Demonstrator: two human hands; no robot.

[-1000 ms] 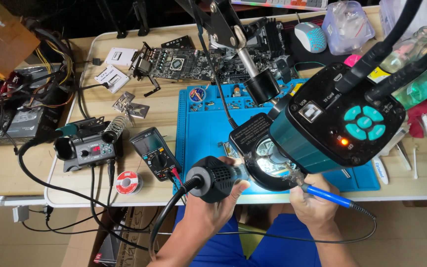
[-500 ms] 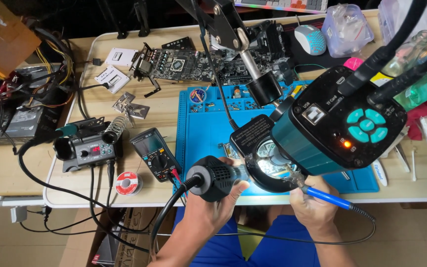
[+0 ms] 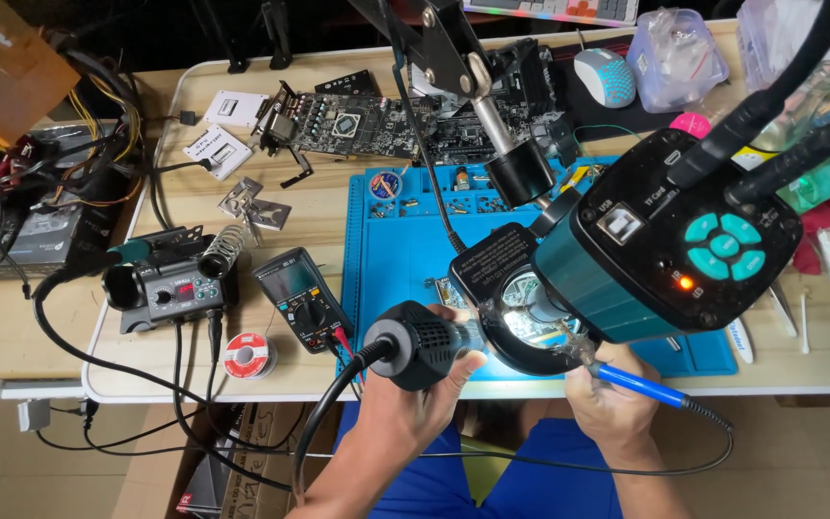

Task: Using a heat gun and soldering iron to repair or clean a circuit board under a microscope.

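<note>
Nearest the camera, the left hand (image 3: 405, 399) is wrapping closed around the black hot-air handpiece (image 3: 423, 343), fingers gripping the ribbed barrel just ahead of the thick black hose (image 3: 324, 423) that is trailing off the table edge. The handpiece looks rigid and moderately heavy at the rear (the hose is likely dragging on it), so a hold on the ribbed plastic body, well back from the metal nozzle, appears the safe one; the nozzle end is probably hot.

The right hand (image 3: 617, 408) is pinching shut on a blue-handled soldering iron (image 3: 641, 384), held pen-fashion near the front of the grip. It seems light and stiff, with a thin cord running away to the right.

Both tools are converging beneath the lit ring lamp (image 3: 523, 332) of the teal microscope camera (image 3: 665, 250). The workpiece under the lamp is mostly hidden; it cannot be identified, though it is lying on the blue work mat (image 3: 396, 240) and is presumably small and fragile.

Farther out, a multimeter (image 3: 300, 298), solder spool (image 3: 245, 355) and soldering station (image 3: 165, 288) are sitting left of the mat, with a bare graphics card (image 3: 357, 125) beyond.
</note>
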